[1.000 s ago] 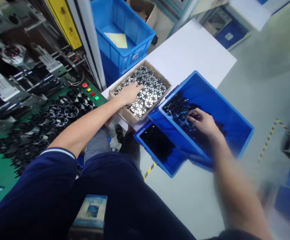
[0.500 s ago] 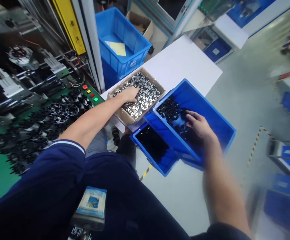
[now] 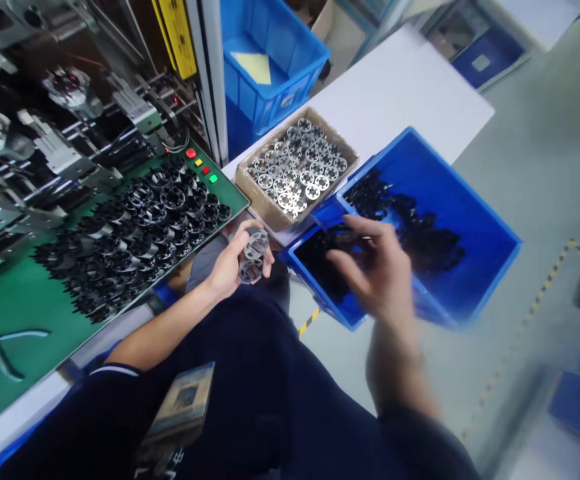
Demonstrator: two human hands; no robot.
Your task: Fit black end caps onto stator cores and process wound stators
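Note:
My left hand [image 3: 233, 263] is closed round a short stack of silver metal rings [image 3: 253, 253], held over my lap near the green bench edge. My right hand [image 3: 377, 270] is blurred by motion above the lower blue bin [image 3: 320, 293]; its fingers pinch a dark part [image 3: 343, 233] that I cannot make out clearly. A cardboard box [image 3: 270, 213] full of several silver rings [image 3: 297, 170] sits on the white table [image 3: 400, 93]. The upper blue bin [image 3: 470, 200] holds a heap of black parts [image 3: 400, 213].
A green bench [image 3: 15, 300] on my left carries several black round parts [image 3: 140, 220], coloured push buttons [image 3: 201, 162] and pliers [image 3: 5, 347]. Machinery stands behind it. Another blue crate [image 3: 275, 87] with a yellow sheet stands at the back. Grey floor with striped tape lies to the right.
My left hand left the cardboard box and came back toward my lap holding silver rings. My right hand rose out of the upper blue bin and moved left with a dark part.

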